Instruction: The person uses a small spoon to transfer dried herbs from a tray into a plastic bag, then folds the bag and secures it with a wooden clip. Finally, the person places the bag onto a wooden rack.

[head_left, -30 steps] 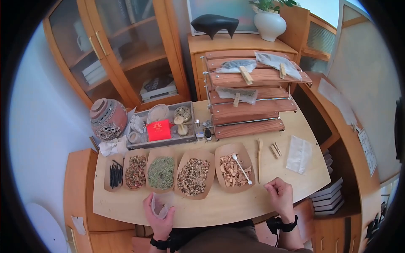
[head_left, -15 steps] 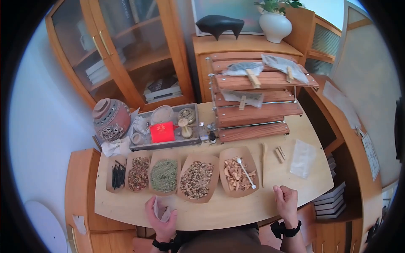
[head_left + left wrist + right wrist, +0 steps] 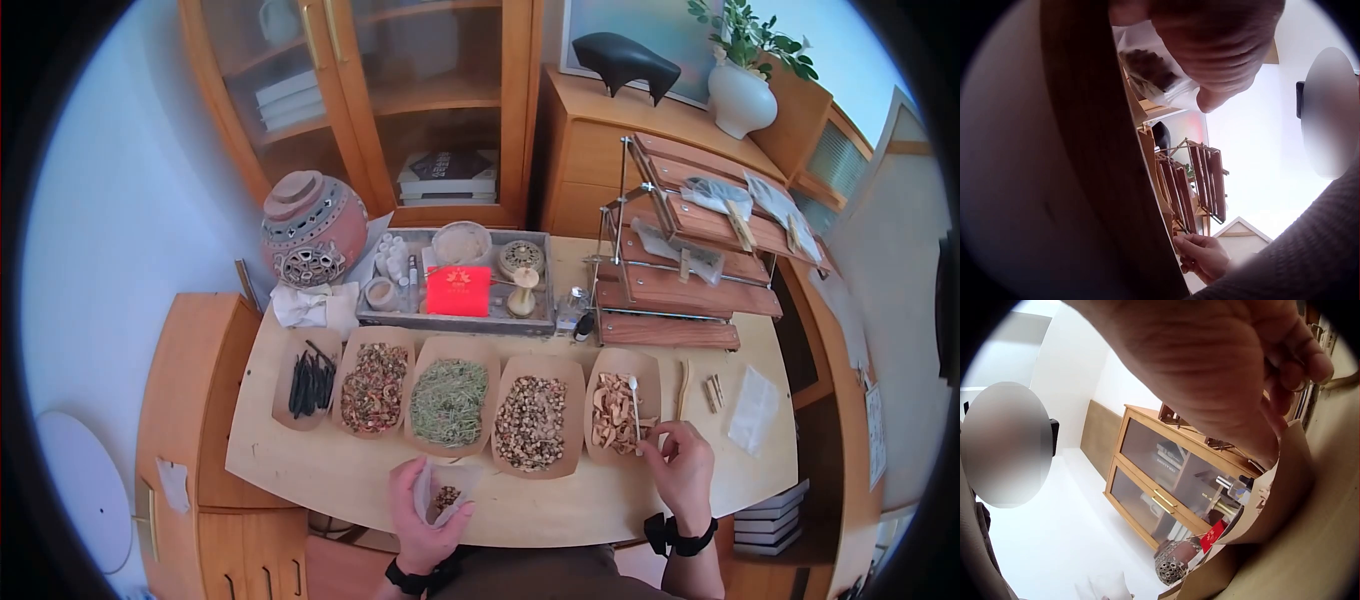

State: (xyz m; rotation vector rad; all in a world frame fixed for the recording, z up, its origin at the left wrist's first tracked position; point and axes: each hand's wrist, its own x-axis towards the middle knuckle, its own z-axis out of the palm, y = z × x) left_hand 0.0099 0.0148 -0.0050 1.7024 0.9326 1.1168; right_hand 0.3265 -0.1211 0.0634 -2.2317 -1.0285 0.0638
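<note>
My left hand [image 3: 425, 520] grips a small translucent pouch [image 3: 424, 494] at the table's near edge, its mouth held open and some brown dried bits inside. In the left wrist view the pouch [image 3: 1154, 72] hangs beside the palm. My right hand [image 3: 682, 470] is at the near edge of the rightmost paper tray [image 3: 609, 452], which holds dried pale-brown slices [image 3: 610, 405]. Thumb and forefinger pinch the near end of a slim white spoon [image 3: 635, 405] lying across the slices. The right wrist view shows this hand [image 3: 1210, 369] bent over the tray wall, its fingertips partly hidden.
Left of that tray stand paper trays of dried buds [image 3: 531, 425], green herb [image 3: 448, 400], reddish mix [image 3: 374, 388] and dark pods [image 3: 312, 385]. Behind are a grey wooden tray [image 3: 455, 325] and a tiered wooden rack [image 3: 680, 290]. A wooden stick [image 3: 683, 390], clothespins [image 3: 714, 393] and an empty pouch [image 3: 752, 410] lie right.
My right hand has moved left and forward from the bare tabletop to the white spoon and taken its near end. The left hand keeps its pouch. The head view has swung left.
</note>
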